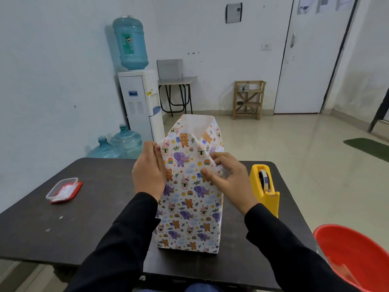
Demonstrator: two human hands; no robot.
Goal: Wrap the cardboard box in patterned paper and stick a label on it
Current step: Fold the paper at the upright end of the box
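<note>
Patterned paper [187, 207], white and printed with small bears, purple elephants, rabbits and rainbows, covers a tall upright parcel standing near the middle of a dark table [84, 218] directly in front of you. The cardboard box inside is fully covered on the sides you can see. At the top the paper rises past the parcel as an open sleeve, showing its plain white inner side at the far edge. Your left hand [148, 171] is at the upper left edge of the parcel, thumb tip on the printed front and fingers curled round the paper's edge, pinching it. Your right hand [227, 178] is at the upper right corner, thumb pressed on the front face and fingers curled over a folded point of paper, gripping it there. Both arms are in black sleeves. To the right of the parcel, just beside your right wrist, stands a yellow tape dispenser [265, 186] with a roll of tape in it. Well apart on the left of the table lies a clear plastic container [63, 189] with a red lid. A red bucket [355, 256] sits off the table's near right corner. Beyond the table, a water dispenser [140, 102] with a blue bottle stands against the white wall, and a small wooden rack [248, 100] stands beside a white door.
</note>
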